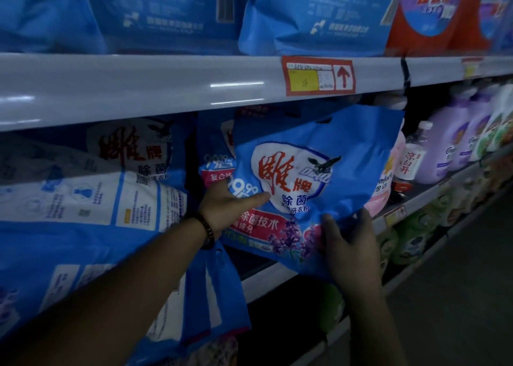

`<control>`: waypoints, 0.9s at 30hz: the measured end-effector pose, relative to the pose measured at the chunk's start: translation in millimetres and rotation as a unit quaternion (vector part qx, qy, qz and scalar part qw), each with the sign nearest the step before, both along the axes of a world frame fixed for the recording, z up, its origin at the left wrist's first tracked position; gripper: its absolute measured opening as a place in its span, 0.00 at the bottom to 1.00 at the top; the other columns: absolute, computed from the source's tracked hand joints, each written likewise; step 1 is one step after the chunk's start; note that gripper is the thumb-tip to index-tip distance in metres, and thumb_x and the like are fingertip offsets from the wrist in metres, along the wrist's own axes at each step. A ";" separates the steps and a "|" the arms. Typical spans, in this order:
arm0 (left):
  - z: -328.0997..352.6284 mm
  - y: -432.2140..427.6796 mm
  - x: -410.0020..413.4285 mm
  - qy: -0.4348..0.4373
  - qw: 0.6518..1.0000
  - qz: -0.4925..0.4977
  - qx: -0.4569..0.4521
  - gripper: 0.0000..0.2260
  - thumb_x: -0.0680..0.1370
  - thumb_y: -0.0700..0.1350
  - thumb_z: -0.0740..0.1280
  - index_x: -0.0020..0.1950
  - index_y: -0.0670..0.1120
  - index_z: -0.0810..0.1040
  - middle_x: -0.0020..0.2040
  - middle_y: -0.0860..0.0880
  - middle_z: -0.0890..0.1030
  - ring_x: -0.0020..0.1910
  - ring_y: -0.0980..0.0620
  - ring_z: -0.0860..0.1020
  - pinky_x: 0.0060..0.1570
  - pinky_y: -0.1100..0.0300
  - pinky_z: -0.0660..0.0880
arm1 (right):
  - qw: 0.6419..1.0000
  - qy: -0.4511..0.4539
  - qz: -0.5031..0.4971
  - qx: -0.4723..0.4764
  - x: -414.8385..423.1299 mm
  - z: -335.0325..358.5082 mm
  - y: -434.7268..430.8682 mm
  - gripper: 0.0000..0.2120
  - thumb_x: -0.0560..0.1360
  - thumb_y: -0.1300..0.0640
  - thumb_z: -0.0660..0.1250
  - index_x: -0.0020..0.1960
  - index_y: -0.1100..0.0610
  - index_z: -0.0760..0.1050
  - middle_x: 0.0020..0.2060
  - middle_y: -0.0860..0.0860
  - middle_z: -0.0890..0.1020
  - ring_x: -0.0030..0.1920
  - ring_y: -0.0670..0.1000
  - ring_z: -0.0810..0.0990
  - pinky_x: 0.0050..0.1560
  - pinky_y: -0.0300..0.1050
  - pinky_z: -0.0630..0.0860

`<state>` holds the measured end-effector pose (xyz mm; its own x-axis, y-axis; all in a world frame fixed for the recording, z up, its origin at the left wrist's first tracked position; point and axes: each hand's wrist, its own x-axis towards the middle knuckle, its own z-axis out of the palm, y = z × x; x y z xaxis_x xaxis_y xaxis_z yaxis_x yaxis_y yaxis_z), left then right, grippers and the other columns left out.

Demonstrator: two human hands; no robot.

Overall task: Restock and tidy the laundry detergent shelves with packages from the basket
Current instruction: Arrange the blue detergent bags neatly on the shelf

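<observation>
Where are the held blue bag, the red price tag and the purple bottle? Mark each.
blue bag (311,155): head view, on its white logo patch.
price tag (317,75): head view, on its middle.
purple bottle (441,146): head view, on its body.

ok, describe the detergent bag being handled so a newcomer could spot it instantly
Find the grey shelf edge carrying the red price tag; directly below the tag sits the blue detergent bag. Left hand and right hand both grip it. Unlike its neighbours, it tilts front-out, showing red characters and lavender.
</observation>
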<state>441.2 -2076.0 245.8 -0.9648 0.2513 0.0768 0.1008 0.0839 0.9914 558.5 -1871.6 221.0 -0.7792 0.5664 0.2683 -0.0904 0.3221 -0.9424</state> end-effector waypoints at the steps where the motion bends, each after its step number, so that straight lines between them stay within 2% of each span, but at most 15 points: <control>1: -0.7 -0.3 -0.5 0.004 1.000 0.016 0.007 0.15 0.74 0.45 0.80 0.60 0.50 0.85 0.54 0.52 0.89 0.53 0.51 0.87 0.58 0.48 0.84 | 0.999 -0.018 -0.014 0.023 -4.0 -4.0 -7.1 0.25 0.81 0.46 0.68 0.75 0.51 0.69 0.66 0.55 0.78 0.66 0.58 0.78 0.66 0.57 0.76; 2: -1.3 -0.1 -1.1 0.010 0.999 0.031 0.016 0.14 0.75 0.46 0.80 0.59 0.51 0.85 0.53 0.53 0.89 0.52 0.51 0.87 0.56 0.49 0.84 | 0.997 -0.037 -0.037 0.050 -6.3 -6.2 -15.8 0.31 0.80 0.45 0.68 0.80 0.52 0.63 0.71 0.59 0.73 0.71 0.61 0.73 0.70 0.58 0.72; 4: -1.3 0.1 -1.5 0.024 0.996 0.072 0.036 0.12 0.75 0.47 0.79 0.57 0.54 0.85 0.51 0.54 0.89 0.49 0.52 0.88 0.50 0.53 0.85 | 0.985 -0.082 -0.085 0.128 -8.5 -5.6 -34.8 0.38 0.79 0.42 0.68 0.83 0.53 0.58 0.74 0.65 0.66 0.73 0.67 0.66 0.74 0.63 0.67; 6: -0.5 -1.0 -3.8 0.035 0.989 0.135 0.056 0.11 0.76 0.49 0.79 0.57 0.53 0.84 0.49 0.52 0.89 0.44 0.55 0.88 0.40 0.60 0.84 | 0.979 -0.100 -0.083 0.160 -12.7 -8.6 -50.5 0.40 0.78 0.41 0.71 0.83 0.50 0.59 0.74 0.64 0.64 0.73 0.67 0.63 0.74 0.63 0.64; 8: 0.1 -4.3 -10.3 0.054 0.976 0.205 0.039 0.12 0.78 0.52 0.75 0.59 0.51 0.80 0.48 0.53 0.87 0.38 0.60 0.85 0.33 0.68 0.79 | 0.987 -0.073 -0.036 0.138 -18.9 -13.3 -61.6 0.38 0.78 0.41 0.70 0.83 0.51 0.61 0.73 0.63 0.66 0.72 0.65 0.65 0.74 0.60 0.63; 9: -0.4 -6.1 -13.9 0.058 0.972 0.225 0.027 0.14 0.80 0.55 0.72 0.62 0.50 0.78 0.49 0.53 0.85 0.38 0.60 0.85 0.33 0.67 0.79 | 0.991 -0.057 -0.007 0.124 -21.8 -16.3 -66.3 0.38 0.77 0.42 0.68 0.83 0.52 0.61 0.72 0.63 0.68 0.72 0.64 0.66 0.74 0.58 0.64; 10: -2.3 -7.7 -19.1 0.055 0.970 0.234 0.023 0.17 0.82 0.58 0.68 0.65 0.50 0.75 0.52 0.51 0.84 0.42 0.57 0.85 0.37 0.64 0.81 | 0.991 -0.048 0.019 0.120 -24.5 -19.1 -71.8 0.39 0.76 0.43 0.68 0.83 0.54 0.62 0.71 0.62 0.70 0.72 0.63 0.67 0.74 0.58 0.65; 12: -6.9 -6.8 -27.5 0.017 0.969 0.244 0.015 0.23 0.84 0.59 0.63 0.73 0.48 0.67 0.62 0.48 0.80 0.53 0.47 0.83 0.54 0.51 0.82 | 0.988 -0.049 0.068 0.129 -27.1 -22.7 -81.9 0.38 0.77 0.47 0.70 0.83 0.55 0.61 0.73 0.60 0.70 0.73 0.60 0.67 0.76 0.55 0.65; 13: -9.8 -6.4 -31.3 -0.005 0.969 0.248 0.007 0.23 0.85 0.56 0.63 0.75 0.46 0.63 0.65 0.47 0.78 0.55 0.46 0.81 0.59 0.49 0.80 | 0.986 -0.050 0.090 0.129 -28.8 -24.5 -85.6 0.38 0.78 0.50 0.72 0.83 0.55 0.61 0.74 0.58 0.70 0.74 0.58 0.66 0.76 0.53 0.64; 16: -14.8 -4.3 -37.2 -0.051 0.971 0.231 0.031 0.23 0.81 0.40 0.68 0.72 0.46 0.60 0.61 0.44 0.80 0.50 0.46 0.83 0.52 0.47 0.82 | 0.985 -0.047 0.131 0.103 -31.4 -24.7 -91.9 0.36 0.79 0.55 0.73 0.83 0.53 0.62 0.74 0.52 0.69 0.75 0.50 0.67 0.78 0.47 0.63; 18: -17.0 -3.8 -38.1 -0.061 0.972 0.221 0.047 0.26 0.79 0.35 0.70 0.72 0.46 0.61 0.59 0.44 0.80 0.51 0.44 0.84 0.49 0.45 0.84 | 0.989 -0.051 0.132 0.040 -36.0 -19.2 -95.2 0.32 0.79 0.53 0.73 0.79 0.46 0.66 0.71 0.46 0.72 0.73 0.45 0.70 0.77 0.45 0.65; 20: -17.8 -5.1 -37.1 -0.048 0.971 0.228 0.051 0.26 0.77 0.33 0.71 0.70 0.48 0.65 0.59 0.44 0.81 0.52 0.44 0.84 0.49 0.44 0.85 | 0.988 -0.043 0.138 -0.045 -47.6 -14.9 -97.8 0.24 0.75 0.48 0.73 0.69 0.34 0.73 0.67 0.44 0.80 0.69 0.47 0.77 0.74 0.55 0.73; 22: -18.4 -6.5 -35.5 -0.021 0.970 0.238 0.047 0.25 0.76 0.32 0.74 0.65 0.49 0.68 0.59 0.45 0.82 0.52 0.45 0.85 0.51 0.41 0.85 | 0.979 -0.022 0.177 -0.099 -62.5 -25.1 -99.5 0.18 0.72 0.45 0.71 0.61 0.33 0.78 0.61 0.45 0.85 0.63 0.50 0.83 0.68 0.62 0.78; 25: -18.4 -9.1 -35.8 0.027 0.967 0.252 0.022 0.24 0.75 0.33 0.74 0.64 0.51 0.69 0.58 0.47 0.82 0.52 0.48 0.84 0.50 0.46 0.85 | 0.971 -0.010 0.206 -0.122 -67.5 -27.9 -107.7 0.20 0.72 0.46 0.71 0.62 0.33 0.76 0.62 0.42 0.83 0.65 0.48 0.81 0.71 0.59 0.76; 27: -18.2 -11.3 -37.6 0.049 0.966 0.256 0.003 0.24 0.75 0.34 0.74 0.63 0.52 0.69 0.58 0.48 0.82 0.53 0.50 0.84 0.50 0.49 0.85 | 0.966 -0.018 0.229 -0.114 -72.0 -30.1 -111.6 0.21 0.72 0.44 0.69 0.65 0.35 0.75 0.64 0.44 0.82 0.65 0.49 0.81 0.70 0.61 0.76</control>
<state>403.6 -2087.3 227.6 -0.9507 -0.2568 0.1736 0.1408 0.1412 0.9799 486.5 -1983.3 190.9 -0.9688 0.2004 0.1459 -0.1409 0.0389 -0.9893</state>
